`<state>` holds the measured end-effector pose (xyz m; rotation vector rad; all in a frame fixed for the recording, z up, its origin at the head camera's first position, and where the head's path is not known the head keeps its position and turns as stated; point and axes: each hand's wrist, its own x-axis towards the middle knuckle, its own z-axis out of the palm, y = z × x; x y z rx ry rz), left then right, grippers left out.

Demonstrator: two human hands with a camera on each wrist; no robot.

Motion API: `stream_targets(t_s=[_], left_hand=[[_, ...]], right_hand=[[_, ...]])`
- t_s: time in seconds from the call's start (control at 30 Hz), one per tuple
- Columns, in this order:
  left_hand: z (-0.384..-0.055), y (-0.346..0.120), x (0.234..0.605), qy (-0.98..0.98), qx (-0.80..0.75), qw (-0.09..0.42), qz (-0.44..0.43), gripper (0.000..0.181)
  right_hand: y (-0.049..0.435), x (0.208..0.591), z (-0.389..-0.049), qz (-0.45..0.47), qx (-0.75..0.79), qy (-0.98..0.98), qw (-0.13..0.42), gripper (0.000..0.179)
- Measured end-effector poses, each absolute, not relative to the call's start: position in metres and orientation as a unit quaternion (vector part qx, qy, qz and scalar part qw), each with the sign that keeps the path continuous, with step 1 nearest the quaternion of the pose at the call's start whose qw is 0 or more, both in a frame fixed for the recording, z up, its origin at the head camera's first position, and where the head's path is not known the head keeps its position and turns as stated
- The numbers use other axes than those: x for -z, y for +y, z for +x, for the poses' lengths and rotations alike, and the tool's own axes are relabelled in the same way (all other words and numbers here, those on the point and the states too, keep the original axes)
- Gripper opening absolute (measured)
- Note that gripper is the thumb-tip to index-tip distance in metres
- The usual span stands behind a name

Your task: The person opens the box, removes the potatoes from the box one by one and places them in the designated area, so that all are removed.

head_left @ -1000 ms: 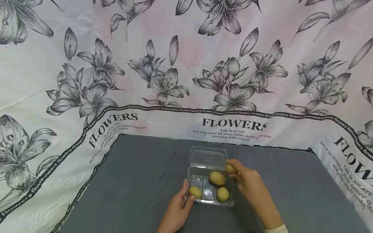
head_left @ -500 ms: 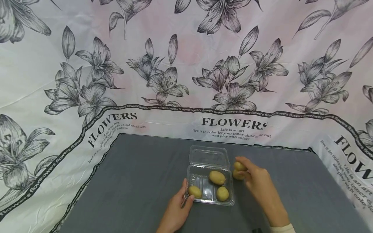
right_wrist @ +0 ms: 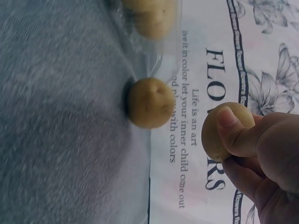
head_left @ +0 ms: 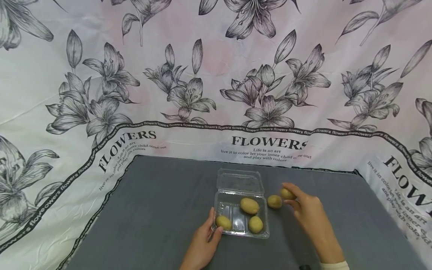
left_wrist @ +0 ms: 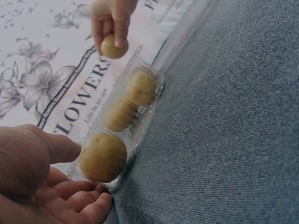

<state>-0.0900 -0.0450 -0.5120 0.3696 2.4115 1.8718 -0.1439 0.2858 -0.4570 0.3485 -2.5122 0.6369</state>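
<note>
A clear plastic clamshell container point(head_left: 241, 235) stands on the grey table with its lid point(head_left: 239, 182) folded back. Inside lie three potatoes: one at the left front point(head_left: 224, 223), one at the right front point(head_left: 255, 224) and a larger one point(head_left: 249, 206) behind. My left hand point(head_left: 202, 240) holds the container's left front corner between thumb and fingers. To the right, my right hand point(head_left: 312, 212) pinches another potato point(right_wrist: 212, 137) between thumb and fingertips, above the table. Between that hand and the container, a loose potato point(head_left: 275, 201) rests on the table, close to the container's right side.
The grey cloth-covered table point(head_left: 162, 210) ends at the back against a flower-printed curtain point(head_left: 189, 142), which also runs along both sides. A small dark object point(head_left: 305, 267) shows at the bottom edge, near the right sleeve point(head_left: 335, 265).
My right hand has moved right with its potato, from the container's right back corner to beyond the loose potato, which is now uncovered. The left hand and container hold their place.
</note>
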Motion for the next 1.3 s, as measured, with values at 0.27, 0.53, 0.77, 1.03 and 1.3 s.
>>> stream_targets(t_s=[0.27, 0.53, 0.77, 1.03, 1.3], left_hand=[[-0.090, -0.046, 0.511, 0.785, -0.607, 0.031, 0.119, 0.073], [-0.090, -0.046, 0.512, 0.788, -0.603, 0.029, 0.120, 0.072], [-0.090, -0.046, 0.513, 0.787, -0.604, 0.052, 0.114, 0.073], [-0.089, -0.045, 0.513, 0.780, -0.613, 0.053, 0.115, 0.072], [-0.091, -0.045, 0.512, 0.785, -0.606, 0.048, 0.117, 0.072]], right_hand=[[0.296, 0.462, -0.144, 0.114, -0.227, -0.937, 0.240, 0.053], [0.302, 0.465, -0.145, 0.103, -0.221, -0.942, 0.230, 0.051], [0.306, 0.473, -0.145, 0.086, -0.222, -0.948, 0.212, 0.049], [0.312, 0.480, -0.145, 0.079, -0.221, -0.951, 0.201, 0.049], [0.315, 0.480, -0.148, 0.070, -0.218, -0.956, 0.182, 0.049]])
